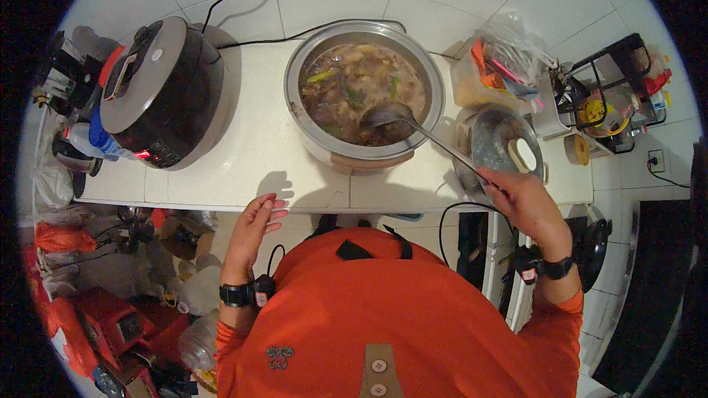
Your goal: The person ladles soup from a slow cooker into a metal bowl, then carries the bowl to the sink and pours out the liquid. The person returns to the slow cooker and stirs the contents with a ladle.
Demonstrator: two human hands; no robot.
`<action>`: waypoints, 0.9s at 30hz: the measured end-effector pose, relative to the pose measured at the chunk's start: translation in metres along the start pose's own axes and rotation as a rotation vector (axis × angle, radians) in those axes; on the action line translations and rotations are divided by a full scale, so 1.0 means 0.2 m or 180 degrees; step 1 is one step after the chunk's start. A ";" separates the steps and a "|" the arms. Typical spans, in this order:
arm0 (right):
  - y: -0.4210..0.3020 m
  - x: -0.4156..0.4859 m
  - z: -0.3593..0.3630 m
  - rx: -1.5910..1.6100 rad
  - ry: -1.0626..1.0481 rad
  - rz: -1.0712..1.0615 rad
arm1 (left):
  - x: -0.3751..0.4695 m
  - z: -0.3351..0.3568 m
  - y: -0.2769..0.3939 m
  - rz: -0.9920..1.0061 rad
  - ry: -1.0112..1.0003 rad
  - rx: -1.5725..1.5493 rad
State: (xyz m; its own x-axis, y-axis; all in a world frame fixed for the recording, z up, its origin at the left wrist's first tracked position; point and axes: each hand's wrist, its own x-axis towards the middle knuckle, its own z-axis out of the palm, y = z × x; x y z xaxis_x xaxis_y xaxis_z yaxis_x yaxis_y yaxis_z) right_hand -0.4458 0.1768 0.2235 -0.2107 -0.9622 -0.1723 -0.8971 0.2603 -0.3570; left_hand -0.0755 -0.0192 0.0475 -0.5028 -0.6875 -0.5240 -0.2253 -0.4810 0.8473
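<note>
My right hand [522, 202] is closed around the handle of a metal ladle [389, 115], whose bowl rests at the surface of the stew at the lower right of the pot. The round electric cooking pot [434, 83] stands on the white counter, filled with brown broth, chunks and some green onion pieces. Below and left of the pot, in front of the counter's edge, my left hand [259, 221] holds nothing, its fingers apart. Under my right forearm's reach, a glass lid [498, 138] with a pale handle lies on the counter to the right of the pot.
A dark electric cooker [171, 99] with a lit display stands at left, bottles [91, 141] beside it. Right of the pot are a plastic container [467, 80] with bags and a black wire rack [614, 85]. A black cable [310, 33] runs behind the pot. Bags and boxes sit lower left.
</note>
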 end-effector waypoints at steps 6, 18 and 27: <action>0.04 0.18 0.23 0.0144 0.0434 -0.0241 | -0.01 0.00 0.01 0.0022 0.0032 -0.0015; 0.07 0.19 0.13 0.1772 0.0358 0.0981 | -0.01 0.01 0.00 -0.0017 -0.0011 0.0046; 0.05 0.14 0.03 0.2574 -0.0149 0.1515 | -0.01 0.01 0.01 -0.0045 0.0035 0.0036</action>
State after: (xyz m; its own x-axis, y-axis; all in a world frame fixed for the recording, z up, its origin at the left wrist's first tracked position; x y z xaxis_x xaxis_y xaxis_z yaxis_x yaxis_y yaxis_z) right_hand -0.4576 0.1537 0.2090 -0.4544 -0.7408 -0.4948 -0.1746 0.6187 -0.7660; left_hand -0.0762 -0.0184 0.0493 -0.4902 -0.6868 -0.5367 -0.2417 -0.4844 0.8408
